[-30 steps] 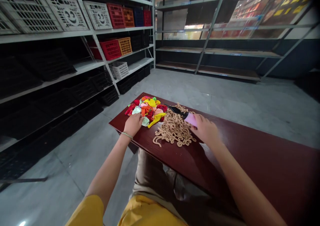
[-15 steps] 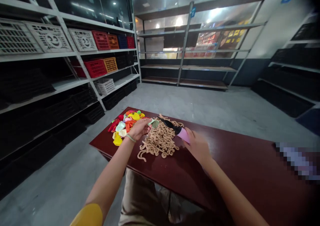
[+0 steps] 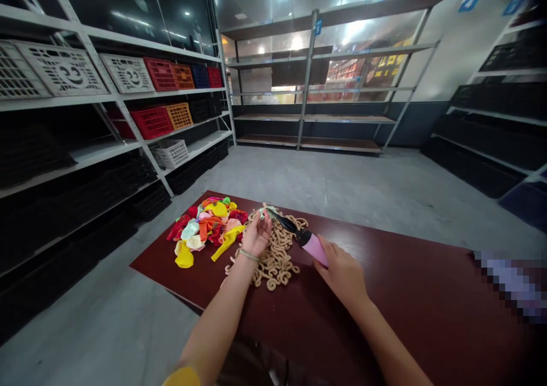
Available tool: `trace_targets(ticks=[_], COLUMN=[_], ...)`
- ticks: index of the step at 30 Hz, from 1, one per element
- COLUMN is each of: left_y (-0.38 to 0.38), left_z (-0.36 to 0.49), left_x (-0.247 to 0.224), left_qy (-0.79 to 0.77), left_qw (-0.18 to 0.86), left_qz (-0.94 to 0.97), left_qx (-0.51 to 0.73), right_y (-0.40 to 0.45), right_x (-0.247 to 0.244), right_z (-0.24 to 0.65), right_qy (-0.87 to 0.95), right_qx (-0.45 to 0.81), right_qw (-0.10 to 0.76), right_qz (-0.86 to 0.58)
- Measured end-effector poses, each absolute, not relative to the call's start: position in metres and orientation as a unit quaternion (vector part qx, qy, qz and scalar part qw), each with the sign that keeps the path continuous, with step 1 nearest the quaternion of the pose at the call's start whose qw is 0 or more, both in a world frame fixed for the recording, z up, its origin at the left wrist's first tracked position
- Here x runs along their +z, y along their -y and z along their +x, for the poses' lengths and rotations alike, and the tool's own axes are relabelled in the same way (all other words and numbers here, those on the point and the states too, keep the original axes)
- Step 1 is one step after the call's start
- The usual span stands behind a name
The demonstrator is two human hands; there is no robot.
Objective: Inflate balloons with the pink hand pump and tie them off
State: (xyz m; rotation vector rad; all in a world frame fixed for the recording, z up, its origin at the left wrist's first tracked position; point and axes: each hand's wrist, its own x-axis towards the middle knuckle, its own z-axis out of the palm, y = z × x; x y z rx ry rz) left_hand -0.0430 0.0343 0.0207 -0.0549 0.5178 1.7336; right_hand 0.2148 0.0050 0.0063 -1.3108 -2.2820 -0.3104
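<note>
Limp pale-green balloon [image 3: 264, 212], pink handheld tool w/ black nozzle [image 3: 315, 249], tilted, tip just beside balloon

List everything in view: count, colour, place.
table: one, dark red, in front of the person
deflated balloons: many, mixed colours, heaped on the table
balloon: one, pale green, at the left hand's fingertips
curly strands: many, tan, heaped on the table beside the balloons
tool with nozzle: one, pink with black nozzle, in the right hand
shelving: several units, white metal, left and ahead
lattice crates: four, white, on the left shelves
crates: several, red, orange, blue and black, on the left shelves
left hand: one, wearing a bracelet
right hand: one
sleeve: one, yellow, on the left arm
</note>
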Motion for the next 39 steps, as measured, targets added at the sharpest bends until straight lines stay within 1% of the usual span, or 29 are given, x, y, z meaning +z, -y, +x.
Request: trace_targets(ticks=[9,15,20,25,33,37,39], left_y=[-0.026,-0.024,-0.023,-0.025,-0.025,-0.023,-0.021], left_z=[-0.047,-0.036,-0.029,-0.024,-0.011,-0.006,-0.003], left_x=[0.030,0.035,0.036,0.031,0.026,0.034,0.042], left_qy=[-0.219,-0.227,-0.246,-0.276,-0.284,-0.257,-0.242], left_qw=[0.593,0.540,0.500,0.477,0.507,0.546,0.546], left_qz=[-0.003,0.085,0.134,0.161,0.168,0.157,0.151], left_qx=[0.775,0.806,0.819,0.819,0.797,0.782,0.788], right_y=[0.007,0.010,0.009,0.009,0.009,0.009,0.009], right_x=[0.017,0.018,0.016,0.012,0.006,0.004,0.004], right_z=[0.208,0.202,0.201,0.198,0.188,0.186,0.188], right_qy=[0.857,0.851,0.852,0.850,0.853,0.865,0.869], right_qx=[-0.109,-0.106,-0.102,-0.092,-0.082,-0.069,-0.058], right_qw=[0.231,0.206,0.204,0.220,0.228,0.231,0.240], right_qz=[-0.447,-0.471,-0.472,-0.469,-0.462,-0.440,-0.428])
